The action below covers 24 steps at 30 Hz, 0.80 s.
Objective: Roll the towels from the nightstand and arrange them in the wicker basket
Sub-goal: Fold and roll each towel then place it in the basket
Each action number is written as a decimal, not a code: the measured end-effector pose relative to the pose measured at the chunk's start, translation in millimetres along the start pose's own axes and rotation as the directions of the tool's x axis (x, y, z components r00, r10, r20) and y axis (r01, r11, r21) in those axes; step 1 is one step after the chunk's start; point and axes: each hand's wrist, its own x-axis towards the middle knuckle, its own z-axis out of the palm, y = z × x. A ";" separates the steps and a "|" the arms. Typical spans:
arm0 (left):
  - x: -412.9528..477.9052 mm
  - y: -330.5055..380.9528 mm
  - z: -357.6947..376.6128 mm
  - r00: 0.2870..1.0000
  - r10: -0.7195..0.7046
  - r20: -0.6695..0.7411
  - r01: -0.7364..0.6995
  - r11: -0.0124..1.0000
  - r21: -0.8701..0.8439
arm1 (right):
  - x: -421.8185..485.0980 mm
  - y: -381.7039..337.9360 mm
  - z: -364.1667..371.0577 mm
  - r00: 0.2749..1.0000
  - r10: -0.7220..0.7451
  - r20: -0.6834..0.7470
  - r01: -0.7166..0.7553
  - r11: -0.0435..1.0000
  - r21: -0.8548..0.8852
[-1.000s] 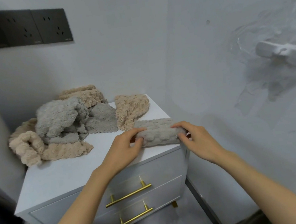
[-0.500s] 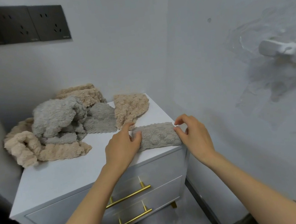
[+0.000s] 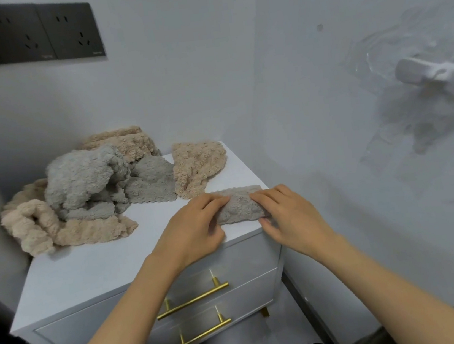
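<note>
A small grey towel [image 3: 240, 206], partly rolled, lies at the front right corner of the white nightstand [image 3: 110, 262]. My left hand [image 3: 196, 230] grips its left end, fingers over the top and thumb at the near edge. My right hand [image 3: 289, 215] holds its right end the same way. Behind lies a loose pile of towels: a grey towel heap [image 3: 85, 181], a beige towel [image 3: 198, 164] at the back right and another beige towel [image 3: 31, 226] on the left. No wicker basket is in view.
The nightstand stands in a corner, walls close behind and to the right. Two drawers with gold handles [image 3: 193, 300] face me. Black wall sockets [image 3: 23, 34] sit at the upper left, and a white wall fixture [image 3: 438, 77] sticks out on the right.
Both hands have moved inward over the grey towel's ends, and less of the towel shows between them. The pile behind has not moved.
</note>
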 end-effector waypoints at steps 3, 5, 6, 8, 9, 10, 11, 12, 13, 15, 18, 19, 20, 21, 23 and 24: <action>-1.2 -0.7 1.4 1.000 -0.018 0.011 0.018 1.000 -0.024 | 1.6 -1.4 5.3 0.999 0.027 -0.028 -0.028 0.999 -0.029; -0.4 0.1 0.8 0.999 -0.043 0.001 0.043 0.998 -0.037 | 4.3 -5.4 6.4 0.998 0.053 -0.030 -0.054 0.998 -0.018; 0.0 1.0 0.5 0.999 -0.053 -0.003 0.053 0.997 -0.050 | 5.3 -7.5 5.3 0.996 0.086 -0.015 -0.085 0.996 0.016; 0.9 3.2 -4.2 0.995 -0.096 0.005 0.096 0.988 -0.120 | 7.0 -8.3 -0.1 0.984 0.172 0.049 -0.177 0.974 0.141; 1.2 3.7 -7.9 0.992 -0.127 0.025 0.130 0.977 -0.170 | 8.1 -6.8 -4.0 0.977 0.200 0.078 -0.213 0.954 0.211; 1.2 3.4 -11.7 0.986 -0.157 0.050 0.165 0.961 -0.220 | 8.9 -5.1 -8.5 0.968 0.222 0.117 -0.247 0.928 0.281; 1.5 2.2 -15.2 0.980 -0.187 0.073 0.200 0.942 -0.270 | 9.8 -3.2 -12.4 0.956 0.241 0.164 -0.286 0.890 0.355; 1.8 1.2 -18.7 0.973 -0.214 0.089 0.232 0.920 -0.317 | 10.1 -1.9 -16.4 0.944 0.259 0.206 -0.325 0.843 0.429; 2.0 0.7 -21.9 0.966 -0.239 0.100 0.259 0.896 -0.360 | 9.9 -0.8 -19.5 0.928 0.278 0.247 -0.368 0.790 0.490; 2.3 2.0 -27.1 0.954 -0.278 0.115 0.300 0.855 -0.424 | 10.1 0.0 -22.6 0.897 0.311 0.314 -0.439 0.714 0.545; 1.8 4.8 -33.1 0.938 -0.306 0.163 0.346 0.805 -0.483 | 11.4 -0.2 -26.5 0.878 0.331 0.345 -0.477 0.659 0.582; 1.5 5.2 -33.9 0.928 -0.322 0.186 0.372 0.787 -0.493 | 12.1 -0.4 -27.9 0.872 0.336 0.357 -0.490 0.628 0.605; 1.3 3.8 -33.2 0.914 -0.350 0.206 0.406 0.770 -0.492 | 12.6 -1.3 -29.6 0.865 0.338 0.371 -0.502 0.603 0.620; 1.5 2.3 -32.6 0.895 -0.388 0.219 0.445 0.756 -0.481 | 13.4 -1.9 -30.0 0.857 0.341 0.386 -0.515 0.588 0.624; 1.9 1.7 -30.9 0.866 -0.443 0.232 0.498 0.728 -0.471 | 14.7 -2.3 -29.2 0.841 0.363 0.401 -0.541 0.579 0.610; 2.4 1.4 -29.5 0.857 -0.461 0.230 0.512 0.713 -0.479 | 15.9 -2.7 -28.2 0.831 0.386 0.400 -0.556 0.575 0.600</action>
